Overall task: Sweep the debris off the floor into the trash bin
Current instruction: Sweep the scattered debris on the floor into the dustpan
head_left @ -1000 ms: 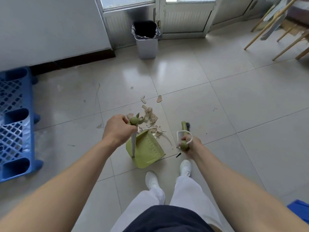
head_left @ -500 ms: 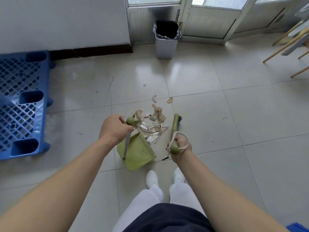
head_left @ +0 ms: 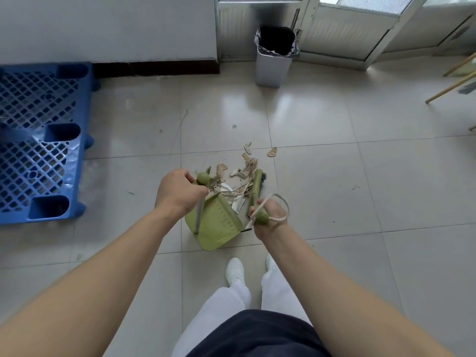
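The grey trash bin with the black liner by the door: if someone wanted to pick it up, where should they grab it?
Probably the open top rim of the grey trash bin, from above and from the room side. It stands upright against the doors, its walls look smooth with no visible handle, so the liner-covered rim seems the only hold.

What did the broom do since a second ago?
The green-handled broom, gripped by the right hand, swung left toward the green plastic dustpan, pushing cardboard scraps to its mouth. The left hand kept holding the dustpan handle; two scraps stayed put.
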The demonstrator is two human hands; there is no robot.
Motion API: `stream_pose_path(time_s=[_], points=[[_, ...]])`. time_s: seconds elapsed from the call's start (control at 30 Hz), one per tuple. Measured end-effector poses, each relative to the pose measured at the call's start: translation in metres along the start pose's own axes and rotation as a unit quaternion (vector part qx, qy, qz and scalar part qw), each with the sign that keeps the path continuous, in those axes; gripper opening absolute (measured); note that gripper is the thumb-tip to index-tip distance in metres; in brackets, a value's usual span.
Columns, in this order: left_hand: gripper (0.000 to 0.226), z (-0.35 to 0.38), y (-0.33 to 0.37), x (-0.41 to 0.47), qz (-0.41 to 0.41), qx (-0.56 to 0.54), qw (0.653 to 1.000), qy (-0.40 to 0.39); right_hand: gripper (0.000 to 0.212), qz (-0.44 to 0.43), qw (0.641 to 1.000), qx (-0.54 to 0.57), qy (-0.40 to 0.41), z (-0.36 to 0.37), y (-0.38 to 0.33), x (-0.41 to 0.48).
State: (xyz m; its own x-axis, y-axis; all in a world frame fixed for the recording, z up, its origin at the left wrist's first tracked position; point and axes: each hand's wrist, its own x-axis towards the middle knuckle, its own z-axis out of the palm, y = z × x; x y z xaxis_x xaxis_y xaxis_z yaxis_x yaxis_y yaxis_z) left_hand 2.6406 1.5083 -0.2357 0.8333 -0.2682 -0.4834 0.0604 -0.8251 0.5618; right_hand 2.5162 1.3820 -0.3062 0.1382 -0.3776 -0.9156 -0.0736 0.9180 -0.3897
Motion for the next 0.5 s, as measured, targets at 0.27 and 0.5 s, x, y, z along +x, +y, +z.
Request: stream_pose_path(time_s=[0.27, 0.5], points=[[0.026, 0.013, 0.035, 0.005, -0.001, -0.019, 1.0, 0.004, 0.026, 0.009, 0.988, -0.151, -0.009, -0.006, -0.077, 0.014], [0.028, 0.039, 0.078, 0.022, -0.033, -0.042, 0.998, 0.018, 0.022, 0.004, 0.972, -0.234, -0.029, -0.005, -0.129, 0.053]])
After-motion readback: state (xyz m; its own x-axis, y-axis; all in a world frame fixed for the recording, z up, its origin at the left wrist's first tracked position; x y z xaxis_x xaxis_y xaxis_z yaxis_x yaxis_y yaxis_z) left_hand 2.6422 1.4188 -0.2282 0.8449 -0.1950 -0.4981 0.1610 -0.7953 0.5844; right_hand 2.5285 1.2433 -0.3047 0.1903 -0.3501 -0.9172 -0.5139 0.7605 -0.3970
